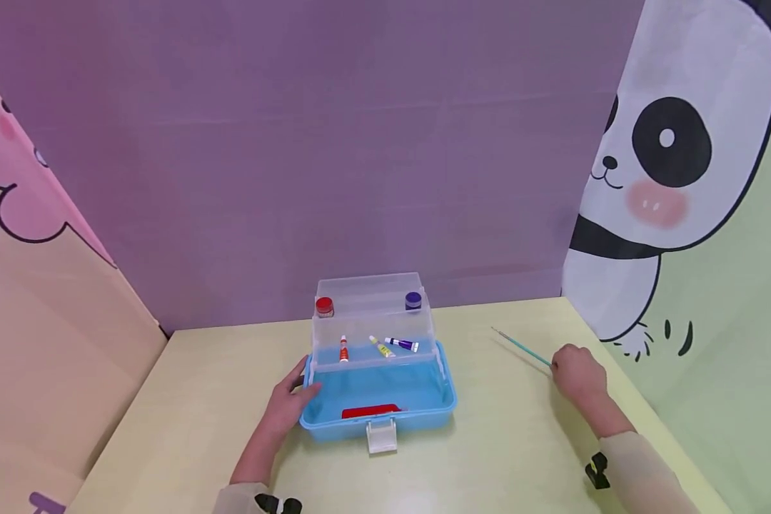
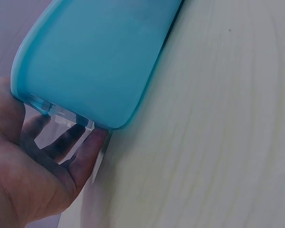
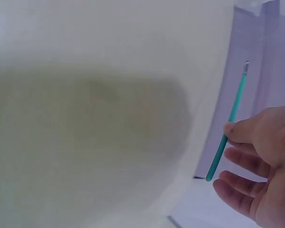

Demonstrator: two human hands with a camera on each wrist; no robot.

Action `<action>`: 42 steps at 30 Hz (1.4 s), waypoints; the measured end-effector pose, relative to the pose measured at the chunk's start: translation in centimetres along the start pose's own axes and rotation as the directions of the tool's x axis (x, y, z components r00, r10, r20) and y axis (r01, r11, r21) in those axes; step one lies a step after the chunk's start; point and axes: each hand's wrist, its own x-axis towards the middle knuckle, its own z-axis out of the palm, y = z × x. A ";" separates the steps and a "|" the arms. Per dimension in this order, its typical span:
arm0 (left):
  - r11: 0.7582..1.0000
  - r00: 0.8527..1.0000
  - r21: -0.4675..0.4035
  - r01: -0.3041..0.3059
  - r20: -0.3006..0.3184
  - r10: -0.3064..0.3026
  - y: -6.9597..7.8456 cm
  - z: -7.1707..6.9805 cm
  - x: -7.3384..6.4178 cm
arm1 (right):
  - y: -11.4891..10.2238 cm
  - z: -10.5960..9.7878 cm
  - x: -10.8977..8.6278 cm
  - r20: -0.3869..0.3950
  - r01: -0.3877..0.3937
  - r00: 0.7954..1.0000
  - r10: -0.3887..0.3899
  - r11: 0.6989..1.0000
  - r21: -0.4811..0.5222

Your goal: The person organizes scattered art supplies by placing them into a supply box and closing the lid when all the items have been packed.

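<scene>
A light-blue storage box [image 1: 343, 432] stands with its clear trays [image 1: 360, 325] raised at the back. My left hand [image 1: 285, 403] holds the box at its left rear corner, thumb over the rim. In the left wrist view, the fingers of that hand [image 2: 42, 161] bend behind the blue wall [image 2: 95, 61]. Over the table's right side, my right hand [image 1: 580, 375] pinches a teal paintbrush [image 1: 523, 348] between thumb and forefinger. Its bristle end points left and away from me. In the right wrist view the brush [image 3: 236, 102] shows nearly whole, the other fingers loosely curled below.
The upper tray carries a red-lidded jar [image 1: 324, 307] and a purple-lidded jar [image 1: 413, 301]. Red [image 1: 343, 350], yellow [image 1: 382, 348] and purple [image 1: 401, 345] paint tubes lie in the lower tray. A red flat item [image 1: 369, 411] lies inside the box. A white latch [image 1: 382, 437] hangs in front.
</scene>
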 end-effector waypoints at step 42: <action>0.997 0.999 -0.071 0.018 -0.048 -0.021 -0.3 0.4 -0.5 | -20.6 -6.8 14.0 -0.067 0.402 0.908 -0.414 0.904 -0.146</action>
